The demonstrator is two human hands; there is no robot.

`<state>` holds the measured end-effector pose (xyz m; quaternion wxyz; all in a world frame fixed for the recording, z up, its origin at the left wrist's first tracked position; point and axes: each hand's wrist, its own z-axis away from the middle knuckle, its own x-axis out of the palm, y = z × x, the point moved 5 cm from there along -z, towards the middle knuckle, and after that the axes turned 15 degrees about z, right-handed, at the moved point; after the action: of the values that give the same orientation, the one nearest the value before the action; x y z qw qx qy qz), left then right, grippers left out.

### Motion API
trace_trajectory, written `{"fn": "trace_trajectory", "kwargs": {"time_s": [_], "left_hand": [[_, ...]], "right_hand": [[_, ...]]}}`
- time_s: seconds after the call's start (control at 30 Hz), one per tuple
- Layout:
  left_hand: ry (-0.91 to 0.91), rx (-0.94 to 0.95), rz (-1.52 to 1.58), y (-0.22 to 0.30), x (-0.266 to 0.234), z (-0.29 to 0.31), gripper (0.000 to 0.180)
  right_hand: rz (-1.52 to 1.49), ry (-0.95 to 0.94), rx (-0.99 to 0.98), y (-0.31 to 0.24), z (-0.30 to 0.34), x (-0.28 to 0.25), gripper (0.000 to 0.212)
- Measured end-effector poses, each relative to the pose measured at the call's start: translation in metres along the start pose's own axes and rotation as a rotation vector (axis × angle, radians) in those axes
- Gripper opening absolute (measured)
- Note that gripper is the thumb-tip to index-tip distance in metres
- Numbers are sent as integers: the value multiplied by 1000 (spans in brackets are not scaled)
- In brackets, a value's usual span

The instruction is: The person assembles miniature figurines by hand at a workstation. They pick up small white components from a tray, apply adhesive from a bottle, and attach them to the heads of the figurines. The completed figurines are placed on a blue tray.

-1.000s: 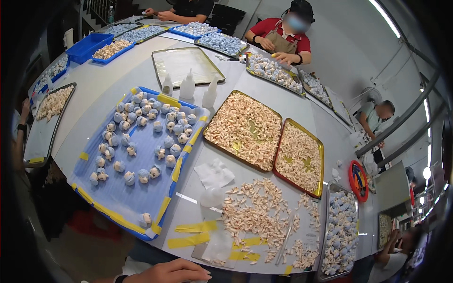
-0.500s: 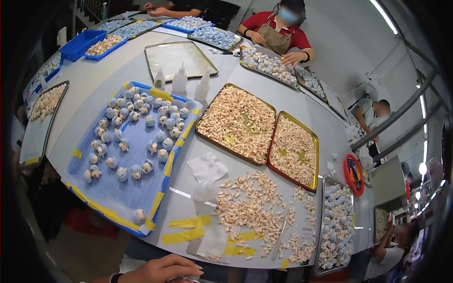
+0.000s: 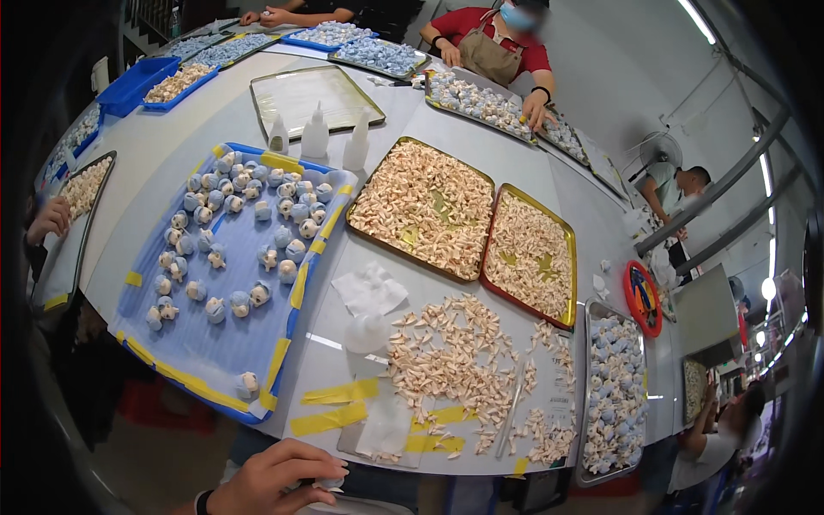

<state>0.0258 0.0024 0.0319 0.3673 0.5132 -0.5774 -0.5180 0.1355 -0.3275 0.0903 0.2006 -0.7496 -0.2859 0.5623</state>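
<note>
White tabletops [image 3: 215,112] crowded with trays fill a busy workroom, seen from above one worker's seat. At the bottom edge, the worker's left hand [image 3: 275,482] rests with its fingers [image 3: 322,472] spread loosely and curled down over a small white object [image 3: 330,491], touching it; whether they actually grip it cannot be told. The right hand is out of view.

Just beyond that hand, strips of yellow tape [image 3: 335,405] fasten a clear sheet [image 3: 382,429] to the table edge, apparently to keep the work spot from sliding. A loose heap of small cream-coloured pieces [image 3: 451,360] lies spread within easy reach, with a slim metal tool [image 3: 512,410] lying beside it and a small white bottle [image 3: 365,333] and a crumpled wipe [image 3: 369,287] near.

To the left, a blue tray [image 3: 206,343] edged with yellow tape holds blue-and-white figures [image 3: 232,232] standing apart in rows, seemingly spaced so they do not touch. Two gold trays [image 3: 485,249] hold more cream pieces in bulk. Three squeeze bottles [image 3: 315,137] stand upright between trays. Across the table, a person in red [image 3: 498,39] works over another tray.
</note>
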Motion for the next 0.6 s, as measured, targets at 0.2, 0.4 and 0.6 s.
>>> {"fn": "trace_trajectory", "kwargs": {"time_s": [0.2,0.4,0.6], "left_hand": [[8,14,15,1,-4,6,30],[-63,144,-24,-1,-4,-10,32],[29,101,38,-3,-8,-1,33]], "right_hand": [[30,60,-30,-5,8,-23,13],[189,306,-77,-17,55,-114,14],[151,341,-179,-45,69,-149,14]]}}
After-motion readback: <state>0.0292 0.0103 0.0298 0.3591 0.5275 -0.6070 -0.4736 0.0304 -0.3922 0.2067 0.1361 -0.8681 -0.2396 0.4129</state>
